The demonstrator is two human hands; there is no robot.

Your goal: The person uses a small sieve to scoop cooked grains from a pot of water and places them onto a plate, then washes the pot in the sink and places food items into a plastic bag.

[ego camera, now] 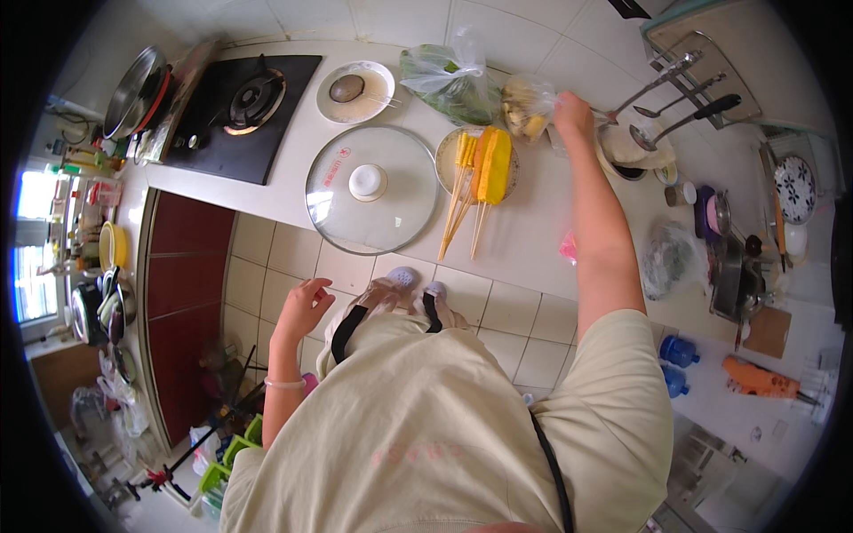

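My right hand (574, 114) reaches across the counter and grips the gathered top of a clear plastic bag (530, 110) holding yellowish food. My left hand (308, 306) hangs beside my body, fingers loosely bent, holding nothing. Near the bag, a patterned plate (448, 150) carries yellow skewered food (492, 166) on wooden sticks. A second plastic bag (453, 83), with green leafy vegetables inside, lies against the wall. Left of the plate is a glass pot lid (363, 190) with a white knob. Behind the lid, a white bowl (355, 114) contains cloudy liquid and a small strainer (347, 88).
A black gas stove (246, 113) is at the left of the counter. Ladles (656, 133) hang at the right, above a pot with a white cloth-like covering. A small jar (681, 194) and a bag of greens (670, 263) stand further right. A red-fronted cabinet (183, 266) is at left.
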